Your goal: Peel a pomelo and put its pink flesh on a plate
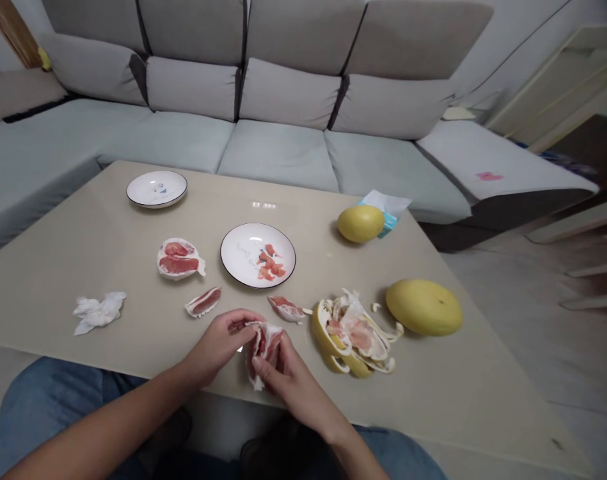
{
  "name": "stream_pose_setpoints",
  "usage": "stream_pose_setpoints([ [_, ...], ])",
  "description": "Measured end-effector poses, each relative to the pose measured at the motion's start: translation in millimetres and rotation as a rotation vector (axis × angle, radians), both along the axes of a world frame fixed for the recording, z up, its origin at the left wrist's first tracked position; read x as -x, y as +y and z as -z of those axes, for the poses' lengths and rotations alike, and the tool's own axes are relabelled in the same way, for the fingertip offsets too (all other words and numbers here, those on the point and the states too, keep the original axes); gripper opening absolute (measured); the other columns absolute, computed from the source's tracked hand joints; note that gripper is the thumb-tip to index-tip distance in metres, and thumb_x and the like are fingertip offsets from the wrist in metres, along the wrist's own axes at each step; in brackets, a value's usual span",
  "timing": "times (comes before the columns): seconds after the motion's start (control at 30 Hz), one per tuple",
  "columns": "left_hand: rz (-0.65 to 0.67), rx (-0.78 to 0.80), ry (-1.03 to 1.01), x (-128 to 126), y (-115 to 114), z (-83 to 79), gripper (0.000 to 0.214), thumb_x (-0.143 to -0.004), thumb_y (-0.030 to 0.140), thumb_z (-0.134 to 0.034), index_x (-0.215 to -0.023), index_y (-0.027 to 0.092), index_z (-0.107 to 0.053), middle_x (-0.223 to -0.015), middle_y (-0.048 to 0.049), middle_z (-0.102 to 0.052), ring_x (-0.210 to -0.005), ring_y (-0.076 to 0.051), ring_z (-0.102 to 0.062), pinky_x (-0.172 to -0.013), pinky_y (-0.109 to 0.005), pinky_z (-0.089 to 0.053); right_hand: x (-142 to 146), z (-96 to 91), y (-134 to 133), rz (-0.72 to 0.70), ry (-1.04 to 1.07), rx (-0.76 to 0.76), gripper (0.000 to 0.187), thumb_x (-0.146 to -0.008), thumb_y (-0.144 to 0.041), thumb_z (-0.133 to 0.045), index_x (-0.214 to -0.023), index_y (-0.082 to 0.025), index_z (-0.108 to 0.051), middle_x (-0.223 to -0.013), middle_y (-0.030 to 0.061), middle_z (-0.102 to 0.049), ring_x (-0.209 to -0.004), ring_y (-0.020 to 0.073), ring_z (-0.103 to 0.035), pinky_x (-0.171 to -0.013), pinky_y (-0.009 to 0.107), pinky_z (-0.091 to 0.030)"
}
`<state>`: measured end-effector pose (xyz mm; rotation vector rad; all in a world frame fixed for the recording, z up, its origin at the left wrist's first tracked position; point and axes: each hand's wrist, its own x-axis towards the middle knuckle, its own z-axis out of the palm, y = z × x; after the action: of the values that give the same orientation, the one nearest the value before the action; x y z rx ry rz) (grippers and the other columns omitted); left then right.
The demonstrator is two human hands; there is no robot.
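Between both hands, above the table's near edge, is a red pomelo segment with white membrane partly opened around its flesh. My left hand pinches the membrane at the upper left. On the right side, my right hand grips the segment with thumb and fingers. Just beyond lie two loose pomelo segments, one at left and one nearer the right hand. A larger peeled pomelo chunk rests farther left. Pieces of red flesh sit on a black-rimmed white plate.
A pile of yellow peel and membrane lies right of my hands. Two whole pomelos, one near and one far, stand beyond, the far one by a tissue pack. A second plate and a crumpled tissue are at left.
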<state>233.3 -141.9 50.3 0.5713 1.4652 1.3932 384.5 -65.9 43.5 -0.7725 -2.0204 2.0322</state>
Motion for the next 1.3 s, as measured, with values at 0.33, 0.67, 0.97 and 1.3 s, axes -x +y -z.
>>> stream_pose_setpoints([
  [0.33, 0.140, 0.031, 0.114, 0.5, -13.3, 5.2, 0.057, -0.078, 0.036, -0.071, -0.130, 0.018, -0.053, -0.109, -0.0111, -0.063, -0.095, -0.023, -0.064, -0.079, -0.036, -0.055, 2.0, 11.6, 3.0, 0.104, 0.118, 0.051, 0.042, -0.089, -0.047, -0.064, -0.119, -0.023, -0.050, -0.115, 0.0054, -0.063, -0.107, 0.0223, -0.057, -0.096, 0.037, -0.044],
  [0.67, 0.174, -0.064, 0.174, -12.8, -21.7, 15.3, 0.058, -0.081, 0.026, -0.067, -0.137, 0.027, -0.052, -0.136, -0.0124, -0.046, -0.092, -0.020, -0.064, -0.066, -0.031, -0.060, 0.7, 4.3, 6.8, 0.154, 0.062, -0.091, 0.047, -0.090, -0.060, -0.054, -0.117, -0.022, -0.058, -0.119, 0.0081, -0.061, -0.112, 0.0237, -0.057, -0.098, 0.037, -0.045],
  [0.97, 0.234, 0.000, 0.247, -6.4, -22.9, 4.1, 0.053, -0.081, 0.032, -0.067, -0.133, 0.024, -0.061, -0.116, -0.0099, -0.057, -0.075, -0.016, -0.063, -0.058, -0.028, -0.059, -1.3, -5.7, 9.8, 0.133, 0.114, 0.058, 0.038, -0.096, -0.052, -0.049, -0.115, -0.022, -0.062, -0.105, 0.0067, -0.065, -0.083, 0.0200, -0.062, -0.074, 0.034, -0.055],
  [1.3, 0.282, 0.009, 0.240, -2.3, -22.5, 1.8, 0.048, -0.081, 0.028, -0.066, -0.129, 0.027, -0.065, -0.116, -0.0089, -0.056, -0.077, -0.017, -0.064, -0.055, -0.026, -0.060, -1.8, -4.1, 9.4, 0.131, 0.112, 0.057, 0.038, -0.092, -0.055, -0.054, -0.105, -0.020, -0.063, -0.095, 0.0065, -0.066, -0.074, 0.0194, -0.063, -0.071, 0.034, -0.053],
])
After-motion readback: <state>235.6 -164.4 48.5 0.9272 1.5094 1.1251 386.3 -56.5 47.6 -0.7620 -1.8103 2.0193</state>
